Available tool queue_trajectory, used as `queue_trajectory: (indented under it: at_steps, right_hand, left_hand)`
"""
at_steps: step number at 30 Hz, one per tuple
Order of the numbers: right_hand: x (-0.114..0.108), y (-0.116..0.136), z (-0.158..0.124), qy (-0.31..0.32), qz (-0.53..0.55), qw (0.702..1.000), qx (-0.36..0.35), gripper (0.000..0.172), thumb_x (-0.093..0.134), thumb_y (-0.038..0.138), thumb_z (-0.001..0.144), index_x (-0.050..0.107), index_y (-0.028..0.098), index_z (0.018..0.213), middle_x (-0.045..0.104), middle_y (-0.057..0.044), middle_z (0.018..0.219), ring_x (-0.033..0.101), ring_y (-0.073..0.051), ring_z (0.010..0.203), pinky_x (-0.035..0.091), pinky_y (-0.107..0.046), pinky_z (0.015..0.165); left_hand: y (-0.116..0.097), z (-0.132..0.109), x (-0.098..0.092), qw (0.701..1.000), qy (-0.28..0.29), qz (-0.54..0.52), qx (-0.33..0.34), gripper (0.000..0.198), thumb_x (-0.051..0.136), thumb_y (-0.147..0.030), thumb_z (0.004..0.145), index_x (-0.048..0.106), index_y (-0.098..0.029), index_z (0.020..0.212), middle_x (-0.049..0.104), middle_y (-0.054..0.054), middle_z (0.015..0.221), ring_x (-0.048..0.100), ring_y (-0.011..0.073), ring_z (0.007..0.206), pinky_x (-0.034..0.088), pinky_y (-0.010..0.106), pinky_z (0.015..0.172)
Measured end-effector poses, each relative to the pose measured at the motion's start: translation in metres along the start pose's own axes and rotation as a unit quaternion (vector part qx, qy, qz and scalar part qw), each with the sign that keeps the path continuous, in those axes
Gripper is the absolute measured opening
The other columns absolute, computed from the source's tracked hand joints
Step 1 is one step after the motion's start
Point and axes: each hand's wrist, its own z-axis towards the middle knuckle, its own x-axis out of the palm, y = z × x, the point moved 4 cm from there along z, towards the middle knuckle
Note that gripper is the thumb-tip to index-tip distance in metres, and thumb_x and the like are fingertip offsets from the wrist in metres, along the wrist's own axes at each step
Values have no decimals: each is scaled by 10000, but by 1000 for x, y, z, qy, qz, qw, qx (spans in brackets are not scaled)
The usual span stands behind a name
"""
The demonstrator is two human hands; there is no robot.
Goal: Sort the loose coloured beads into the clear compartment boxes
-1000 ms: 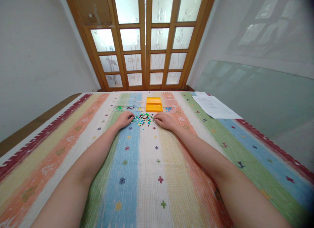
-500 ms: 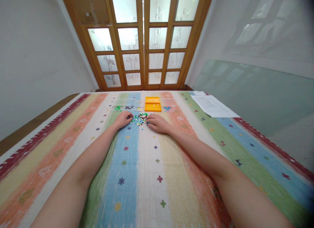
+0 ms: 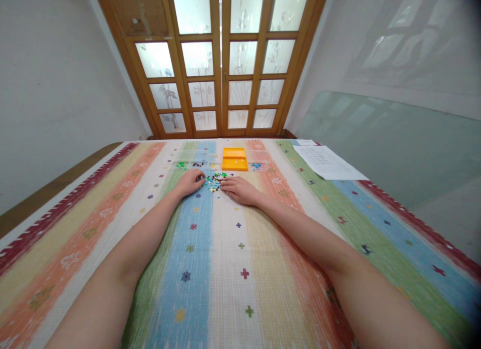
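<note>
A small pile of mixed beads (image 3: 215,180), green, blue, dark red and pale, lies on the striped cloth between my hands. My left hand (image 3: 190,183) rests at the pile's left edge, its thumb and fingers curled together; anything between the fingertips is too small to make out. From the right, my right hand (image 3: 240,190) reaches with outstretched fingers onto the pile's edge, its fingertips touching the beads. Just beyond sit sorted groups: green beads (image 3: 181,165), dark red beads (image 3: 198,164), a few yellow beads (image 3: 213,166) and blue beads (image 3: 256,166).
An open orange box (image 3: 235,163) stands behind the pile. The sorted groups appear to lie in a clear tray (image 3: 188,156), hard to make out. Printed paper (image 3: 326,162) lies at the far right. Wooden glazed doors (image 3: 221,80) close off the background.
My right hand has shifted slightly left and down, its fingers lying flatter at the bead pile. My left hand looks nearly unmoved.
</note>
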Motion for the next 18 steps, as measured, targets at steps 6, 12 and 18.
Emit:
queue_trajectory:
  at_steps: [6, 12, 18]
  right_hand:
    - [-5, -3, -2, -21, -12, 1000, -3, 298, 562, 209, 1034, 771, 236, 1245, 756, -94, 1262, 649, -247, 1268, 489, -473, 1125]
    - [-6, -6, -4, -27, -28, 999, -3, 281, 574, 224, 1035, 764, 201, 1241, 747, -116, 1269, 658, -263, 1237, 500, -478, 1113]
    - [-5, -7, -5, -39, -24, 999, -4, 277, 579, 215, 1030, 765, 210, 1236, 730, -118, 1315, 657, -262, 1244, 500, -480, 1111]
  left_hand:
    - [-35, 1, 0, 989, 101, -60, 88, 147, 630, -316, 885, 729, -210, 905, 673, 45, 932, 613, 213, 920, 477, 320, 855]
    - [-47, 2, -1, 979, 142, -83, 121, 125, 616, -265, 857, 715, -191, 872, 665, 28, 869, 592, 198, 858, 447, 309, 811]
    - [-42, 1, -2, 972, 183, -97, 111, 187, 644, -249, 802, 746, -174, 941, 654, 36, 907, 569, 186, 833, 447, 300, 791]
